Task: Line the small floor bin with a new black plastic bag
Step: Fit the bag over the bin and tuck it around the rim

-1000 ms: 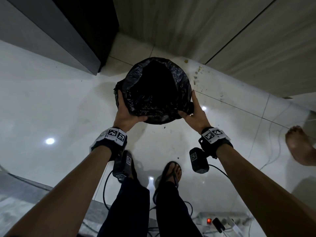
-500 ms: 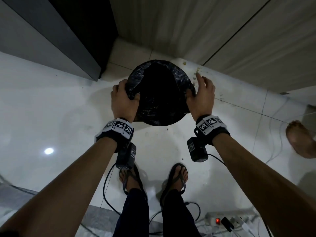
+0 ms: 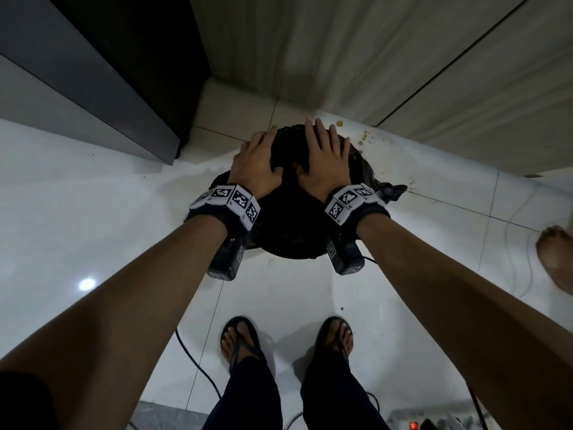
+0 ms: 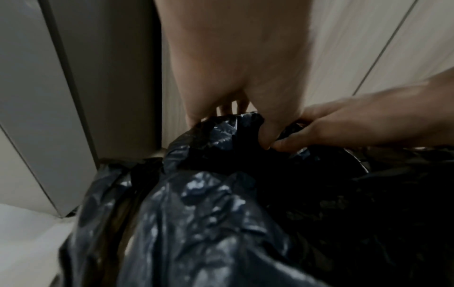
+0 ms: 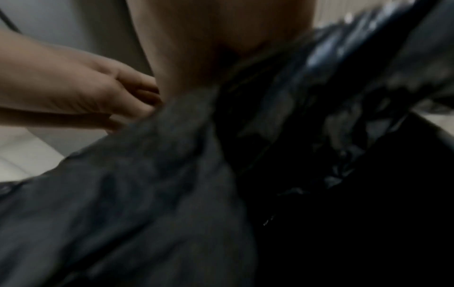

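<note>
The small floor bin (image 3: 288,254) stands in the corner, wrapped in the black plastic bag (image 3: 291,221). Both hands lie side by side over its top toward the far rim. My left hand (image 3: 257,162) grips a raised fold of the bag (image 4: 221,124), thumb on the near side and fingers over the far side. My right hand (image 3: 325,159) holds the bag beside it, the two thumbs nearly touching. A loose tail of the bag (image 3: 392,190) sticks out at the right. The right wrist view is blurred; it shows the left hand (image 5: 73,87) with fingers curled into the bag (image 5: 147,194).
A dark cabinet (image 3: 93,88) stands at the left and wood-grain wall panels (image 3: 403,57) behind the bin. Crumbs (image 3: 362,138) lie on the white tiles. Another person's bare foot (image 3: 555,259) is at the right. A power strip (image 3: 434,420) and cables lie behind my sandalled feet (image 3: 242,342).
My hands have moved from the left and right sides of the bin's rim up to its top and far edge, close together. The bin now sits nearer in view.
</note>
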Available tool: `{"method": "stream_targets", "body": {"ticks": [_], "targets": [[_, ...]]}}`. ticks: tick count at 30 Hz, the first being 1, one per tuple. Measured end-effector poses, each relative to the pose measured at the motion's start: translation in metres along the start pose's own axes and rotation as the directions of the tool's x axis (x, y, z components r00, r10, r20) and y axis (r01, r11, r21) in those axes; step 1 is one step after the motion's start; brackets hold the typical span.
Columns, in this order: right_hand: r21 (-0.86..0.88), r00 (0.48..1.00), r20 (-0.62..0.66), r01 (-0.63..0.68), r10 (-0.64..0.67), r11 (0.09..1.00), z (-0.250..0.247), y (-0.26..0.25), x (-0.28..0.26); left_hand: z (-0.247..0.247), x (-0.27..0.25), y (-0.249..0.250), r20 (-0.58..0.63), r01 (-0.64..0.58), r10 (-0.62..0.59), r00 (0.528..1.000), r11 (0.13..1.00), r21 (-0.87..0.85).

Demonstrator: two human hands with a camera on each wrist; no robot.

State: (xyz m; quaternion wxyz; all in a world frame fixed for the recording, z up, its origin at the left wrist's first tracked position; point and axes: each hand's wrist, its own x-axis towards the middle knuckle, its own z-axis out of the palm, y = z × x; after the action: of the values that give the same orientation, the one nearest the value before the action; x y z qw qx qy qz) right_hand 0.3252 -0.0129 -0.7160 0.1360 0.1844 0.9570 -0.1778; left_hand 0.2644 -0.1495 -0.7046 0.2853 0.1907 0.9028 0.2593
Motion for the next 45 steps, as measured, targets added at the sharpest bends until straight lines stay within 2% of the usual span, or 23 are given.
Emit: {"method": "stream_targets", "body": {"ticks": [5,9,13,18,22,25,29,36,42,45], "targets": [[-0.009,0.999,0.037,-0.011,0.011,1.0,-0.007,0.007,0.019,0.001,0.01,-0.007,0.016,0.042,-0.041,0.999,0.997,-0.065],[-0.009,0.999,-0.031,0.026,-0.026,1.0,-0.003,0.015,0.013,0.008,0.0,-0.013,-0.07,0.027,-0.031,0.997,0.999,-0.046],[0.001,0.996,-0.071,-0.059,0.059,0.998,0.003,0.034,-0.01,0.019,-0.026,-0.026,-0.151,0.072,-0.09,0.984,0.99,-0.122],[0.259,0.974,-0.119,-0.156,0.191,0.953,0.011,0.058,-0.047,0.042,-0.059,-0.043,-0.222,0.131,-0.235,0.946,0.906,-0.403],[0.511,0.943,-0.082,-0.237,0.322,0.826,0.018,0.069,-0.066,0.057,-0.067,-0.052,-0.157,0.246,-0.39,0.907,0.796,-0.554],[0.553,0.938,-0.02,-0.278,0.346,0.786,0.021,0.068,-0.073,0.062,-0.077,-0.051,-0.135,0.279,-0.435,0.89,0.755,-0.593],[0.564,0.919,0.002,-0.326,0.393,0.758,0.028,0.064,-0.095,0.067,-0.104,-0.044,-0.15,0.248,-0.413,0.898,0.759,-0.602],[0.582,0.872,0.112,-0.446,0.476,0.68,0.029,0.064,-0.135,0.067,-0.142,-0.038,-0.086,0.255,-0.377,0.922,0.76,-0.597],[0.519,0.916,0.085,-0.377,0.393,0.767,0.002,0.065,-0.152,0.043,-0.153,-0.04,-0.042,0.236,-0.305,0.951,0.811,-0.536],[0.527,0.918,0.165,-0.392,0.361,0.754,-0.005,0.073,-0.154,0.034,-0.154,-0.047,-0.019,0.267,-0.315,0.949,0.836,-0.48]]}}
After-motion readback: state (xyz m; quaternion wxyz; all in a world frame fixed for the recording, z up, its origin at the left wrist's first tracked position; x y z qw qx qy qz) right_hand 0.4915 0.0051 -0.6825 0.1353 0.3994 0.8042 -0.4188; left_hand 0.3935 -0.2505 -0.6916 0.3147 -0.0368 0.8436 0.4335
